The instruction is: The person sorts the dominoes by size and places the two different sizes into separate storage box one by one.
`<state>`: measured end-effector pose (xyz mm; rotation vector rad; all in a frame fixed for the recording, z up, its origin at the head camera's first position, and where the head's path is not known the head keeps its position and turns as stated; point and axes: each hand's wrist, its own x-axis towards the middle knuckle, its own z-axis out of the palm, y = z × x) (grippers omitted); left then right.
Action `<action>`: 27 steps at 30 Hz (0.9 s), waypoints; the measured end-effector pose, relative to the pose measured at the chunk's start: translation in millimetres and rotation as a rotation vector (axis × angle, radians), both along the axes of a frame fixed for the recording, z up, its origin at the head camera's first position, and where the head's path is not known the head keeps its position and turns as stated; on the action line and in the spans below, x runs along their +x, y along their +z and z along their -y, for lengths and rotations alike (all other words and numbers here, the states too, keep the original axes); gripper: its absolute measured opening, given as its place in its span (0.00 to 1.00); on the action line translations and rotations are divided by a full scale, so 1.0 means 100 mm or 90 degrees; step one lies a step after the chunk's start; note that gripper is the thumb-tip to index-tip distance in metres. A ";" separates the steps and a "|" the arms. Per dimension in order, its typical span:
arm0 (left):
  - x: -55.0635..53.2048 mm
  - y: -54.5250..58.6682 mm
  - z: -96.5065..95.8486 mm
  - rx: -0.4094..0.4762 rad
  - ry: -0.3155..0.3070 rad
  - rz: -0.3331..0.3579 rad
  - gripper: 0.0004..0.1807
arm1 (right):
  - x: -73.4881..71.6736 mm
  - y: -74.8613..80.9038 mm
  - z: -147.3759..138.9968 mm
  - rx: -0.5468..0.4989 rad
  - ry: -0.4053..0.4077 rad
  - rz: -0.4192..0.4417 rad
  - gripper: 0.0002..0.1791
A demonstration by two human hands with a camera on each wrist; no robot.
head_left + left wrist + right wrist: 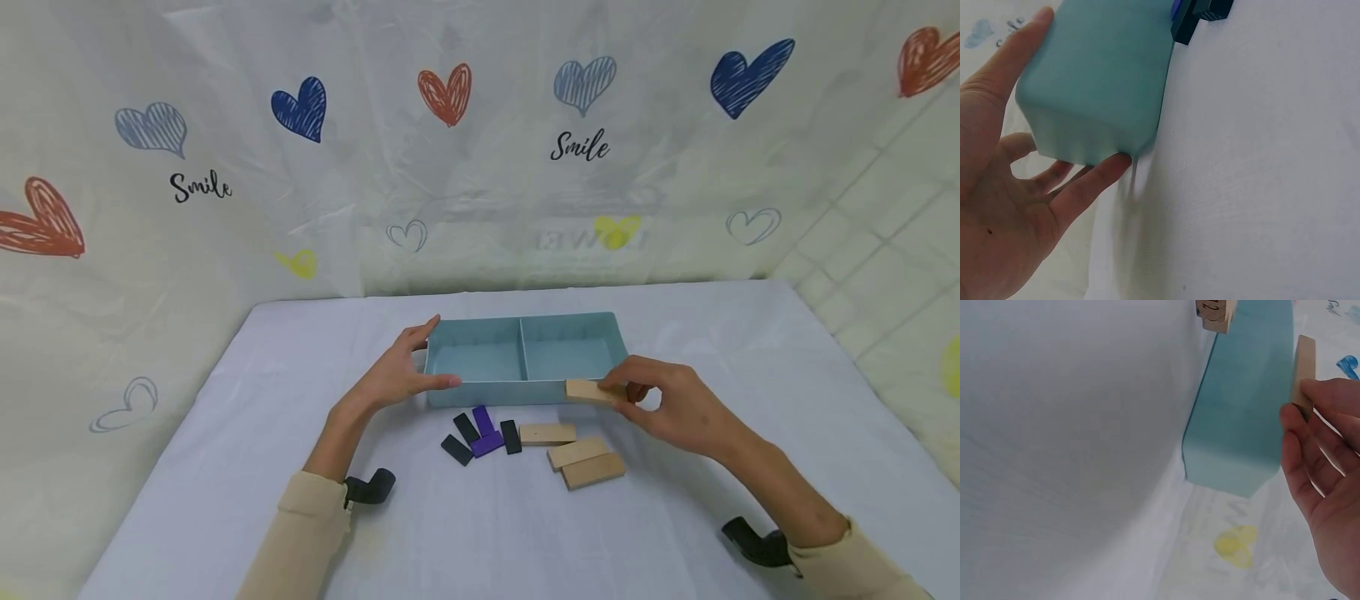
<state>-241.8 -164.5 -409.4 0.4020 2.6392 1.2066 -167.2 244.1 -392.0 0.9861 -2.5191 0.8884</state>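
A light blue box [495, 393] with two compartments stands on the table. My left hand [393, 371] grips its left end, thumb over the front rim and fingers at the left wall; in the left wrist view, fingertips rest low against that end wall. My right hand [667, 400] pinches a wooden block [587, 391] between thumb and fingers. The block is at the front rim of the right compartment, and the right wrist view shows it beside the box's top edge. Both compartments look bare inside.
In front of the box lie several loose blocks: black blocks [457, 450], purple blocks [487, 443] and wooden blocks [592, 472], two of these side by side. A white cloth [420, 533] covers the table. Behind hangs a white sheet [495, 175] printed with hearts.
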 end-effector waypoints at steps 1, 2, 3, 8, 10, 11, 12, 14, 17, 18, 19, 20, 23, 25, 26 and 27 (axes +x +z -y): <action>0.00 0.00 0.00 0.001 0.000 0.001 0.65 | -0.01 0.01 0.00 -0.006 0.000 -0.001 0.26; 0.00 0.00 0.00 0.004 0.001 0.002 0.65 | -0.01 0.01 0.01 -0.010 0.000 -0.004 0.26; 0.00 0.00 0.00 0.004 0.002 0.004 0.65 | -0.02 0.02 0.01 -0.016 0.002 -0.008 0.27; 0.00 -0.01 0.01 0.008 0.006 0.008 0.64 | -0.06 0.05 0.03 -0.033 -0.002 -0.034 0.26; 0.00 -0.02 0.01 0.008 0.004 0.007 0.64 | -0.07 0.06 0.03 -0.035 -0.008 -0.038 0.26; 0.00 -0.02 0.00 0.008 0.003 0.007 0.64 | -0.08 0.06 0.03 -0.035 -0.011 -0.039 0.26; 0.00 -0.02 0.00 0.008 0.002 0.006 0.64 | -0.09 0.07 0.03 -0.035 -0.013 -0.039 0.25; 0.00 -0.02 0.00 0.009 0.002 0.007 0.64 | -0.11 0.07 0.03 -0.037 -0.016 -0.035 0.25; 0.00 -0.02 -0.01 0.013 0.004 0.010 0.64 | -0.14 0.08 0.03 -0.039 -0.022 -0.026 0.24; 0.00 -0.02 -0.01 0.015 0.005 0.011 0.64 | -0.15 0.08 0.03 -0.040 -0.024 -0.023 0.24; 0.00 -0.02 -0.01 0.017 0.006 0.012 0.64 | -0.16 0.09 0.03 -0.042 -0.026 -0.020 0.23; 0.00 -0.02 -0.01 0.018 0.008 0.014 0.63 | -0.17 0.09 0.04 -0.044 -0.029 -0.017 0.23; 0.01 -0.02 0.00 0.018 0.012 0.019 0.63 | -0.20 0.09 0.04 -0.048 -0.036 -0.011 0.23; 0.01 -0.02 0.00 0.019 0.015 0.021 0.63 | -0.22 0.09 0.05 -0.050 -0.040 -0.007 0.23; 0.01 -0.02 0.00 0.019 0.015 0.022 0.63 | -0.23 0.09 0.05 -0.050 -0.042 -0.006 0.23; 0.01 -0.02 -0.01 0.021 0.016 0.023 0.63 | -0.24 0.09 0.05 -0.050 -0.045 -0.006 0.23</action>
